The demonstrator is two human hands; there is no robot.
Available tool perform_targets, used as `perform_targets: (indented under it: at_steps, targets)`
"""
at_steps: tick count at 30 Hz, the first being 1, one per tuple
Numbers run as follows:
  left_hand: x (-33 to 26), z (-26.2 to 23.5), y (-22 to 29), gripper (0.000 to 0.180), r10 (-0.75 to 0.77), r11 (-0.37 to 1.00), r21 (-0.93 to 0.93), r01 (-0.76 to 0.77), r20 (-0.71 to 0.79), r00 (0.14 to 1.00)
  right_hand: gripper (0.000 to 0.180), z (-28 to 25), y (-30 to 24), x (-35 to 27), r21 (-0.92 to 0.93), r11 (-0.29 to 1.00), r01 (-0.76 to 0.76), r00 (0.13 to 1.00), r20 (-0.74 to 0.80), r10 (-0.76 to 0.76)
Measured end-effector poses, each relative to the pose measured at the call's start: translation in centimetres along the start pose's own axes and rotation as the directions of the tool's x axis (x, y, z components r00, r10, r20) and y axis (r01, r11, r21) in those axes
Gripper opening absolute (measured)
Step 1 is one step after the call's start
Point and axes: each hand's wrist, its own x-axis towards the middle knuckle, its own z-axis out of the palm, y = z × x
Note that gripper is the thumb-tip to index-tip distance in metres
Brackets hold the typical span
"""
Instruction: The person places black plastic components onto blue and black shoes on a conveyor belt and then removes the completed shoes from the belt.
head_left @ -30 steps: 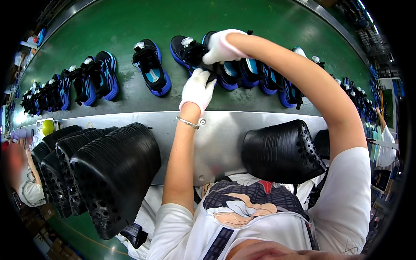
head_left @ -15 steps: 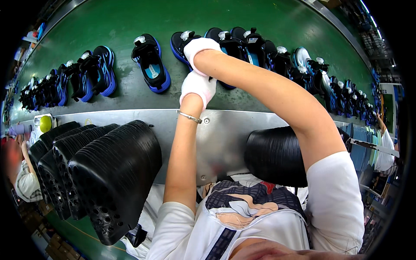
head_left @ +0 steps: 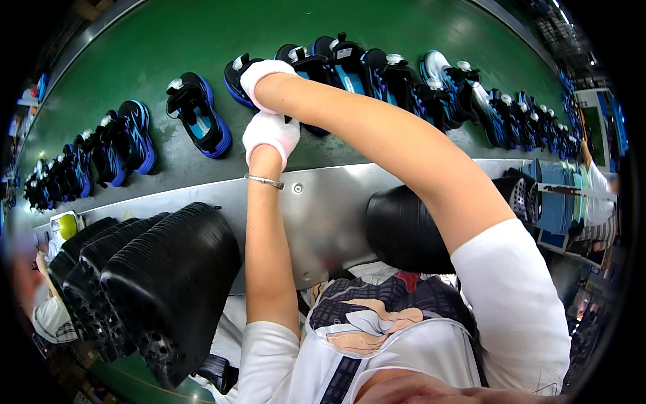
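Nearest you, stacks of black soles [head_left: 161, 283] are standing at your lower left, and another black stack [head_left: 404, 229] is sitting at your right, partly covered by your right arm. Beyond them a steel ledge [head_left: 323, 209] is running across. Your left hand [head_left: 270, 135], in a white glove, is reaching over it onto the green conveyor belt [head_left: 168, 40], just below your gloved right hand [head_left: 264, 82]. Both are pressing on a black-and-blue shoe [head_left: 237, 75], whose long axis seems to be running toward and away from you. Your gloves are hiding most of it, so you cannot tell how your fingers are set. More such shoes [head_left: 195, 114] are lying in a row along the belt, blurring toward either end.
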Motion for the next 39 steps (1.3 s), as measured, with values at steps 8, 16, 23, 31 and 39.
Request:
perform_targets:
  at_steps: [8, 16, 23, 31, 39]
  targets:
    - [-0.6, -0.3, -0.7, 0.043, 0.069, 0.997, -0.031, -0.076, -0.177, 0.982, 0.040, -6.6, 4.2, -9.6, -0.066, 0.966, 0.251, 0.967, 0.061, -0.248]
    - [-4.1, -0.9, 2.6, 0.036, 0.326, 0.931, 0.066, -0.359, -0.592, 0.737, 0.030, -6.6, 20.9, -29.8, 0.068, 0.990, -0.120, 0.924, -0.357, 0.136]
    - [-0.4, 4.0, 1.6, 0.042, 0.236, 0.950, -0.112, -0.292, -0.357, 0.904, 0.029, -0.9, 27.2, -43.4, 0.324, 0.865, -0.382, 0.688, -0.525, 0.501]
    - [0.5, 5.5, 4.4, 0.036, 0.317, 0.934, -0.051, -0.353, -0.333, 0.888, 0.037, 6.4, 28.4, -50.8, 0.521, 0.619, -0.588, 0.568, -0.279, 0.774]
    - [0.9, 6.0, 5.0, 0.035, 0.333, 0.921, -0.084, -0.381, -0.337, 0.881, 0.050, 9.1, 29.4, -50.2, 0.437, 0.629, -0.643, 0.634, -0.157, 0.757]
